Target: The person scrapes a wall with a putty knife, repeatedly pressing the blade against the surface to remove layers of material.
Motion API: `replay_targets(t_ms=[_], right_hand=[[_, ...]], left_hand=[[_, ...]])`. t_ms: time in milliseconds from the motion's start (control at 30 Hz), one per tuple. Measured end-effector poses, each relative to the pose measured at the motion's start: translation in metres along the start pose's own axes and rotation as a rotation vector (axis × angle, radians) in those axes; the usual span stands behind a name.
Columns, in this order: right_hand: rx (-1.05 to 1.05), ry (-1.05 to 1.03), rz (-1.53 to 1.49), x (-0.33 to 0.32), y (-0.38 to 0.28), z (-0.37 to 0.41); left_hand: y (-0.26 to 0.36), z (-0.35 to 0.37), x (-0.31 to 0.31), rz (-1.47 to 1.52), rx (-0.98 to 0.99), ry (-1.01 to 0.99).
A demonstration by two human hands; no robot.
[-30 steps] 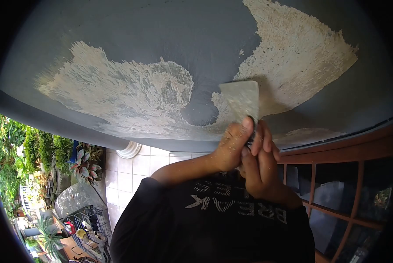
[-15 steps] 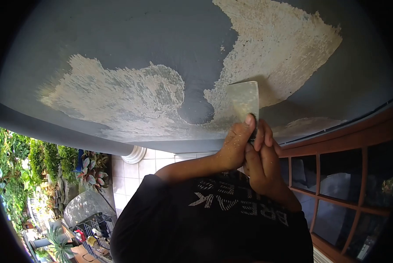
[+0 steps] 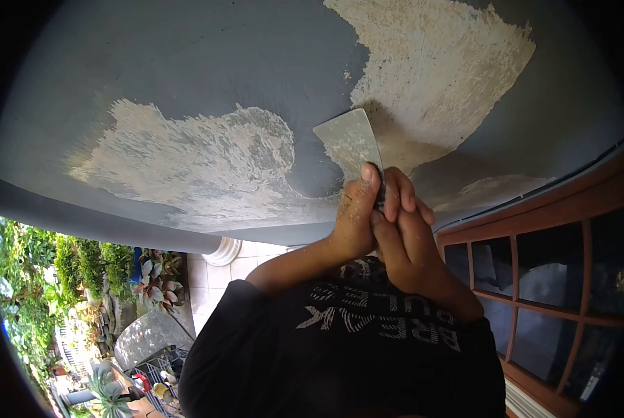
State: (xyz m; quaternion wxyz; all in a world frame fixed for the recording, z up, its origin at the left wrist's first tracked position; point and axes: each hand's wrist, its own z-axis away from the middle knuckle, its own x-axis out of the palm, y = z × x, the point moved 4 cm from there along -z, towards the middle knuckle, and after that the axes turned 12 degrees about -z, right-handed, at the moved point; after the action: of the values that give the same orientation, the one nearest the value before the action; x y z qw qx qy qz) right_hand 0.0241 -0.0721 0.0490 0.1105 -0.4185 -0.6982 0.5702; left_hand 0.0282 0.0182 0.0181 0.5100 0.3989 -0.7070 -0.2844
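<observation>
Scraper sits clamped in both hands, together; a shallow angle and even pressure should spare the patchy surface gouges.

Hands w/ scraper, patchy grey surf.

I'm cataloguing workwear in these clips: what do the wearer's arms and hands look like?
The left hand and right hand are ungloved, with pale flecks on the left. Both forearms are bare below the black sleeves of a shirt with pale lettering across the chest.
</observation>
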Motion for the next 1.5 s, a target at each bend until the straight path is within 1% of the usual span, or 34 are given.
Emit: replay_targets(t_ms=[33, 67, 133, 167, 200, 300, 333, 433, 467, 500, 567, 667, 767, 833, 900, 967, 1033, 1067, 1167, 1233, 1300, 1333, 1400, 1500], right_hand=[[0.031, 0.017, -0.079, 0.0, 0.005, 0.004], [0.06, 0.037, -0.159, 0.0, 0.01, 0.007], [0.114, 0.079, -0.267, 0.0, 0.017, 0.013], [0.121, 0.068, -0.253, 0.0, 0.016, 0.012], [0.129, 0.057, -0.238, 0.001, 0.015, 0.011], [0.106, 0.037, -0.165, 0.001, 0.006, 0.008], [0.144, 0.059, -0.2, -0.001, 0.009, 0.009], [0.224, 0.104, -0.346, -0.009, 0.012, 0.012], [0.201, 0.114, -0.317, -0.008, 0.012, 0.012], [0.177, 0.124, -0.288, -0.008, 0.011, 0.012], [0.211, 0.089, -0.222, -0.006, 0.008, 0.007], [0.177, 0.092, -0.226, -0.005, 0.007, 0.008], [0.227, 0.109, -0.328, -0.009, 0.008, 0.013], [0.17, 0.113, -0.291, -0.004, 0.016, 0.014], [0.194, 0.103, -0.298, -0.001, 0.014, 0.011], [0.214, 0.094, -0.328, -0.001, 0.015, 0.013], [0.187, 0.112, -0.381, -0.005, 0.014, 0.015], [0.148, 0.142, -0.354, -0.005, 0.015, 0.015], [0.186, 0.104, -0.322, -0.002, 0.017, 0.011], [0.218, 0.09, -0.323, -0.002, 0.017, 0.012], [0.18, 0.107, -0.325, -0.005, 0.015, 0.013], [0.164, 0.117, -0.318, -0.004, 0.014, 0.011], [0.162, 0.132, -0.259, -0.004, 0.011, 0.011], [0.351, 0.1, -0.44, -0.001, 0.015, 0.01]], left_hand=[[0.002, -0.001, 0.001, -0.001, 0.025, -0.028], [-0.002, -0.001, 0.003, -0.012, 0.01, -0.084], [-0.009, -0.002, 0.006, -0.003, -0.06, -0.108], [-0.011, -0.002, 0.007, 0.002, -0.09, -0.116], [-0.009, -0.004, 0.006, 0.019, -0.043, -0.107], [-0.003, 0.0, 0.004, -0.003, -0.015, -0.144], [-0.006, -0.001, 0.004, 0.0, -0.037, -0.106], [-0.007, -0.005, 0.014, -0.06, -0.129, -0.073], [-0.007, -0.005, 0.015, -0.086, -0.102, -0.118], [-0.009, -0.004, 0.012, -0.067, -0.109, -0.102], [-0.012, -0.003, 0.006, -0.033, -0.122, -0.069], [-0.011, -0.001, 0.007, 0.003, -0.037, -0.064], [-0.015, -0.002, 0.012, 0.038, -0.056, -0.075], [-0.015, -0.002, 0.009, 0.008, -0.052, -0.071], [-0.011, 0.0, 0.004, -0.048, -0.075, -0.053], [-0.012, 0.002, 0.007, -0.018, -0.07, -0.043], [-0.012, -0.002, 0.011, 0.016, -0.057, -0.053], [-0.013, -0.002, 0.009, -0.038, -0.067, -0.08], [-0.013, 0.0, 0.003, 0.004, -0.057, -0.035], [-0.016, 0.0, 0.003, 0.018, -0.05, -0.05], [-0.014, -0.001, 0.007, 0.003, -0.09, -0.028], [-0.01, -0.001, 0.011, -0.052, -0.088, -0.068], [-0.009, -0.003, 0.005, -0.063, -0.069, -0.052], [-0.013, -0.003, 0.003, -0.076, -0.081, -0.042]])
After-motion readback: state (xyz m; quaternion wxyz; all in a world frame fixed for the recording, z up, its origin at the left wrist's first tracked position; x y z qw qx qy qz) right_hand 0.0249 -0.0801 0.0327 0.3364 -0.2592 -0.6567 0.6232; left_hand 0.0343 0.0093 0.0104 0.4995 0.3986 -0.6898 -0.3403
